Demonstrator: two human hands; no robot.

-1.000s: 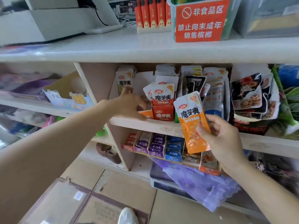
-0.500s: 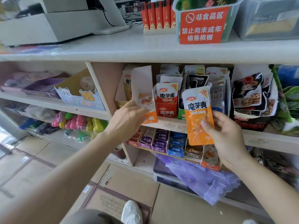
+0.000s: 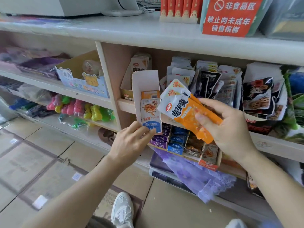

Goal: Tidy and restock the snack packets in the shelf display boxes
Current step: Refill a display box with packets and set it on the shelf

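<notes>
My left hand (image 3: 131, 142) grips the front bottom of a narrow white display box (image 3: 147, 89), pulled out from the shelf and tipped toward me; its inside looks nearly empty. My right hand (image 3: 228, 127) holds a small stack of orange-and-white snack packets (image 3: 185, 111) just right of the box, tilted left. On the shelf behind stand more display boxes with white snack packets (image 3: 179, 69) and black packets (image 3: 207, 83), partly hidden by the held packets.
The white shelf board (image 3: 266, 143) carries bags of dark snack packs (image 3: 259, 96) at right. Below sit purple and blue small boxes (image 3: 174, 140). A panda carton (image 3: 82, 79) and coloured toys (image 3: 79, 109) lie left. Cardboard sheets cover the floor by my shoe (image 3: 122, 209).
My left hand has drawn the white display box out of the shelf and down toward me. My right hand has tilted its orange packets leftward, close to the box.
</notes>
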